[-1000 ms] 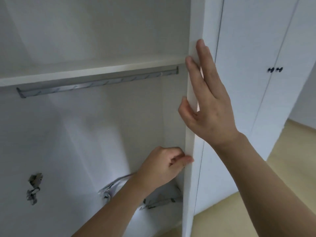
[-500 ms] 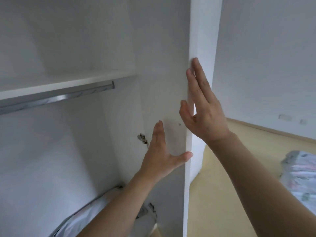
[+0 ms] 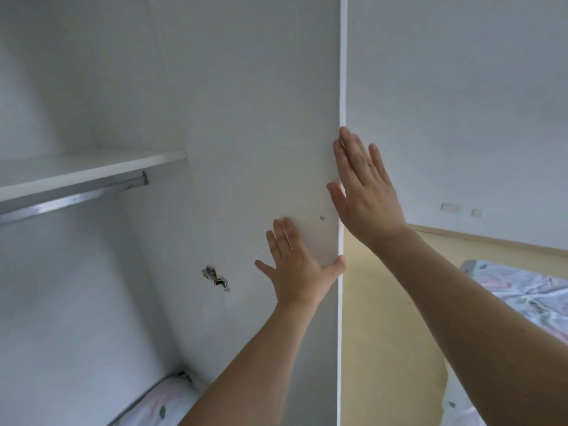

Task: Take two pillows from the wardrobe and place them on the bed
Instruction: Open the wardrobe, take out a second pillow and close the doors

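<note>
The white wardrobe door (image 3: pixel 261 133) stands swung wide, its thin edge running down the middle of the view. My left hand (image 3: pixel 296 269) lies flat on the door's inner face, fingers spread, thumb at the edge. My right hand (image 3: pixel 365 192) rests open on the door's outer side by the same edge. At the bottom left, inside the wardrobe, a pillow (image 3: pixel 159 407) with a pale floral cover shows only partly. The bed (image 3: pixel 522 290) with a matching floral sheet lies at the right edge.
A white shelf (image 3: pixel 92 170) with a metal hanging rail (image 3: pixel 73 198) under it crosses the wardrobe at the left. A door hinge (image 3: pixel 215 276) sits on the inner wall. Yellowish floor (image 3: pixel 384 333) shows between door and bed, with wall sockets (image 3: pixel 450 207) above it.
The door has swung further open to the right. My left hand went from pinching the door's edge to lying flat on its inner face. The view turned right and the bed came into sight.
</note>
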